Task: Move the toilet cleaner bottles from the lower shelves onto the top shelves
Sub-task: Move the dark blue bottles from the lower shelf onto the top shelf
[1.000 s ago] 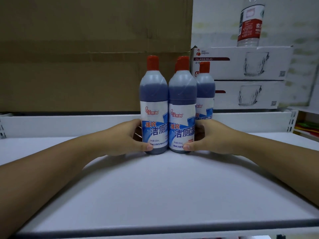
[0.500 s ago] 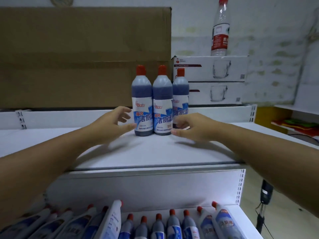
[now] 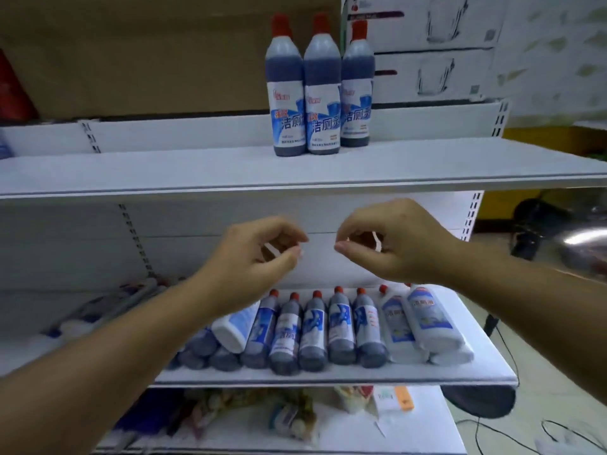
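12 o'clock, top shelf (image 3: 164,172): three bottles (image 3: 322,93) upright. 6 o'clock, lower shelf (image 3: 328,379): lying bottles (image 3: 313,330), packed. Your left hand (image 3: 259,254), right hand (image 3: 394,241): fingers (image 3: 285,257) loosely curled, empty. Risk: pulling one may roll neighbours off.

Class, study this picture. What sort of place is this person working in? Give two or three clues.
Probably a small shop or its stockroom. Clues: white metal shelving with slotted uprights, many toilet cleaner bottles laid in a row on the lower shelf, and stacked glass mug boxes behind.
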{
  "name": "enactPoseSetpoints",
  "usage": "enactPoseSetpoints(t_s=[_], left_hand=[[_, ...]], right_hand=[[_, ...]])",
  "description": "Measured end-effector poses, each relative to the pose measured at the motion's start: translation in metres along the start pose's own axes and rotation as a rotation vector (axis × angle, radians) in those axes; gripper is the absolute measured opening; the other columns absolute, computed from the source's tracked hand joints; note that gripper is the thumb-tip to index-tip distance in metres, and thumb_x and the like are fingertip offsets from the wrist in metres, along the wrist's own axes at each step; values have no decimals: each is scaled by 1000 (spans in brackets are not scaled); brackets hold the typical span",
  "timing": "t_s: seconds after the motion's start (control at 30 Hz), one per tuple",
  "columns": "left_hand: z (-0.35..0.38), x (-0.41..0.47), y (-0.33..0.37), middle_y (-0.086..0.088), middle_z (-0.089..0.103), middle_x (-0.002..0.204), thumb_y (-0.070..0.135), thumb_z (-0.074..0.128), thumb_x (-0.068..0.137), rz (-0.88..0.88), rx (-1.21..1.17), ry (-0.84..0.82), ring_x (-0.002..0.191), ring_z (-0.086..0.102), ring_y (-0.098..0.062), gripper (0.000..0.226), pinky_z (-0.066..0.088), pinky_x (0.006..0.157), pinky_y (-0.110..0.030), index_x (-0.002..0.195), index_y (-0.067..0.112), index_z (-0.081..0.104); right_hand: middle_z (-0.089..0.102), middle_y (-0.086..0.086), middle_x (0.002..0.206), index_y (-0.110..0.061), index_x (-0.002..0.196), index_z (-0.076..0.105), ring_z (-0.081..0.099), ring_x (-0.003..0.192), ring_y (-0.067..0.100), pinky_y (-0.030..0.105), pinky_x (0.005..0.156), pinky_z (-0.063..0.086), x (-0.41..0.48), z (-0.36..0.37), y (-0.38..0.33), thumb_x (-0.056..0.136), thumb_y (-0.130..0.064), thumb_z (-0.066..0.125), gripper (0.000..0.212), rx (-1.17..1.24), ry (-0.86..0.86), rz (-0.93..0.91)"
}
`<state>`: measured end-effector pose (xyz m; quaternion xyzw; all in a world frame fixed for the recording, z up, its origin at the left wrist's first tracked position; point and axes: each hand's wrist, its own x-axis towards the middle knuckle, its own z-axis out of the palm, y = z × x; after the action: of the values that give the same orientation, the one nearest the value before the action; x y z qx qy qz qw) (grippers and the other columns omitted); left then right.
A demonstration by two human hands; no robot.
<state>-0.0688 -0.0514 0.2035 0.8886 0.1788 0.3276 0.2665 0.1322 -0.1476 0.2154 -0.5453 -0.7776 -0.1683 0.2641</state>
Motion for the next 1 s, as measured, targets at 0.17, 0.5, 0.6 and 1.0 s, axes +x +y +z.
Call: enactPoseSetpoints(t_s=[0.17,0.5,0.6,1.0], left_hand=[[57,0,-71,7,67,83,19,60,88,-309,-31,-119,77,63,-10,19,51,73,-26,82,37,60],[178,5,-145,-3,66,115,18,60,87,-629,-8,-369,102,61,-20,27,49,93,-33,113,19,63],[195,6,-152,-8,63,118,20,58,87,-654,88,-443,104,59,-26,31,49,91,-36,117,15,60],[219,18,-172,-10,65,113,27,52,92,-671,211,-473,100,61,-26,26,49,88,-37,115,17,60]], right_hand=[[70,-4,75,-20,87,71,60,67,14,36,69,53,-41,73,37,87,-32,59,17,117,-176,455],[60,4,106,-16,121,52,58,86,14,26,71,50,-136,205,64,88,-51,50,48,229,-539,1347],[39,10,132,-11,130,42,55,107,25,34,85,48,-128,228,51,86,-49,58,61,218,-407,1511],[58,15,115,-9,112,51,62,95,28,42,75,58,-130,222,60,83,-26,68,38,1031,320,1885]])
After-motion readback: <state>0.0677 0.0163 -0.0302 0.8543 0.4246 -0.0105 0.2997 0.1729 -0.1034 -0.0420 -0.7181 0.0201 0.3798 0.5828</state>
